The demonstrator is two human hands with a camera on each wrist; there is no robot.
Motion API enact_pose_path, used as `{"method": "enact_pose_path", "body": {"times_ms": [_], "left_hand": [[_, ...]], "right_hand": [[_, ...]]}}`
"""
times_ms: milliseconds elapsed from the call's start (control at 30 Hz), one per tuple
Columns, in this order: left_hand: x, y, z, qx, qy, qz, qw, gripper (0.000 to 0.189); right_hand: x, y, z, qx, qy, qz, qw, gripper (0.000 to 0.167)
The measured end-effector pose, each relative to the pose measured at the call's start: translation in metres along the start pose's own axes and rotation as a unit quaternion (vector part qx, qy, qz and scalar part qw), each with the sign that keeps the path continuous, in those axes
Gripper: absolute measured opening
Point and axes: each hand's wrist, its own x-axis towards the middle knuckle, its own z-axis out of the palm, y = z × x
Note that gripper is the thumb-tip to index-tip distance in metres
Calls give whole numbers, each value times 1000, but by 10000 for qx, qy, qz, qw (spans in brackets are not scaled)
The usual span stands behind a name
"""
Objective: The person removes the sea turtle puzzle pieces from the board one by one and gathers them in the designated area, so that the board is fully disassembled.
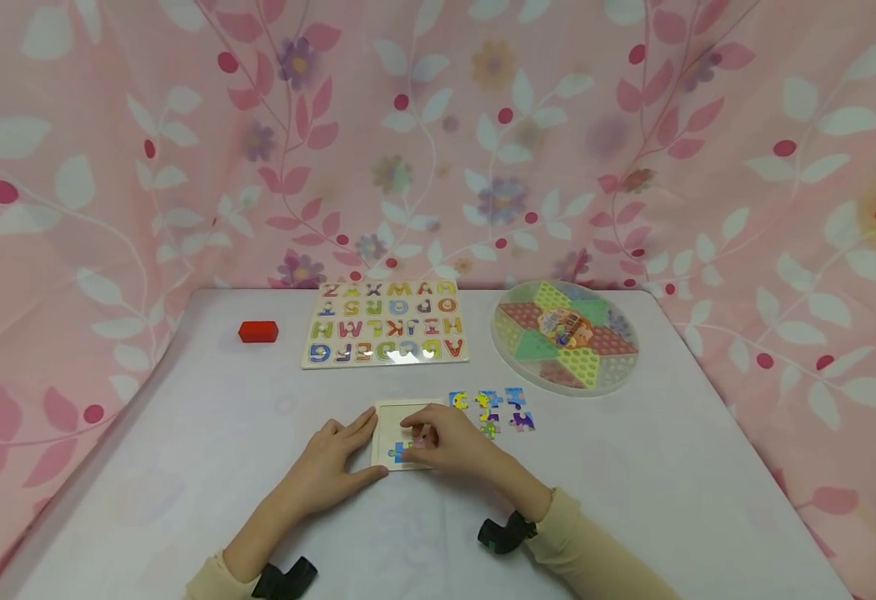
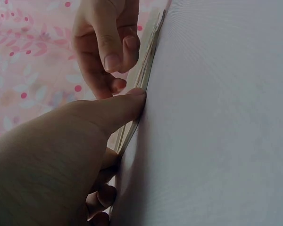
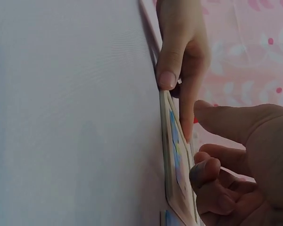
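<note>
A small pale wooden puzzle tray (image 1: 392,417) lies on the white table, with joined blue and coloured jigsaw pieces (image 1: 397,452) along its near side. My left hand (image 1: 330,467) rests at its left side, thumb on the near corner and index finger stretched to the far-left corner. Over the tray hovers my right hand (image 1: 453,442), its thumb apart from the bent fingers. In the right wrist view that right hand (image 3: 245,160) shows no piece between thumb and fingers. From the left wrist, the left thumb (image 2: 127,104) presses the tray's edge.
Several loose jigsaw pieces (image 1: 488,400) lie right of the tray. Behind it are an alphabet board (image 1: 385,327) and a round Chinese checkers board (image 1: 567,337). A red block (image 1: 258,332) sits at the back left. A pink floral curtain (image 1: 438,167) hangs behind the table.
</note>
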Motion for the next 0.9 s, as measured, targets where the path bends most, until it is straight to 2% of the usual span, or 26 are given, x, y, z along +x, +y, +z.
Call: {"method": "enact_pose_path", "body": {"times_ms": [167,400,900], "left_hand": [[-1,1,1,6,54,81,10000,86],[0,0,1,69,109,108,9999,85],[1,-4,4,34,107,99,9999,87]], "right_hand": [[4,-1,10,-257,-296,354,9986,41],[2,-4,14,-247,-230,581,9977,31],[1,-1,18,-247,-159,518,9982,25]]}}
